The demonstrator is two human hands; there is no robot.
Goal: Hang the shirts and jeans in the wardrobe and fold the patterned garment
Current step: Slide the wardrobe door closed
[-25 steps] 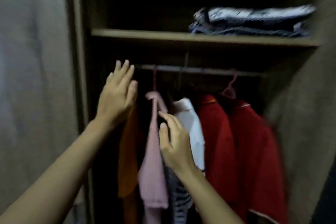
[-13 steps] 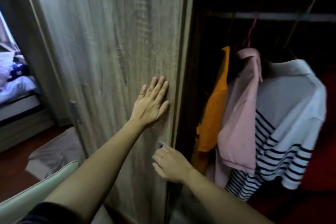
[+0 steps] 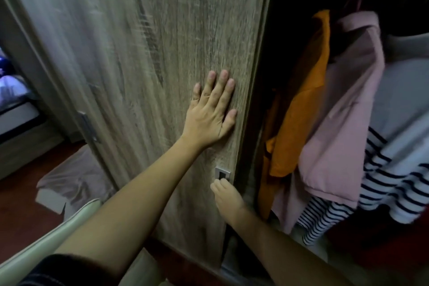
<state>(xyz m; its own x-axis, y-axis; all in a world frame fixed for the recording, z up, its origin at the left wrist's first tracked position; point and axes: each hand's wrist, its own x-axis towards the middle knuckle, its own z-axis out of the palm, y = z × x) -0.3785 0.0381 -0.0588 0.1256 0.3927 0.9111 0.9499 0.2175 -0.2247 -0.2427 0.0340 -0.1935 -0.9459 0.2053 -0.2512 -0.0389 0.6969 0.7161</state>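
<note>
My left hand (image 3: 212, 111) lies flat, fingers spread, on the wood-grain sliding wardrobe door (image 3: 148, 58). Below it my right hand (image 3: 228, 195) has its fingers hooked at the door's small metal recessed handle (image 3: 222, 173). Right of the door's edge, the dark wardrobe interior shows hanging shirts: an orange one (image 3: 301, 104), a pink one (image 3: 343, 114) and a white shirt with navy stripes (image 3: 392, 169). No jeans or patterned garment can be seen.
A second wooden door panel with a handle (image 3: 89, 126) stands at left. Beyond it a bed (image 3: 14, 100) shows. A cloth-covered box (image 3: 69, 179) sits on the dark red floor, and a pale cushioned edge (image 3: 53, 237) is at lower left.
One second ago both hands were among the hanging shirts. Since then my view swung left and down; my left hand went flat onto the door and my right hand took the handle.
</note>
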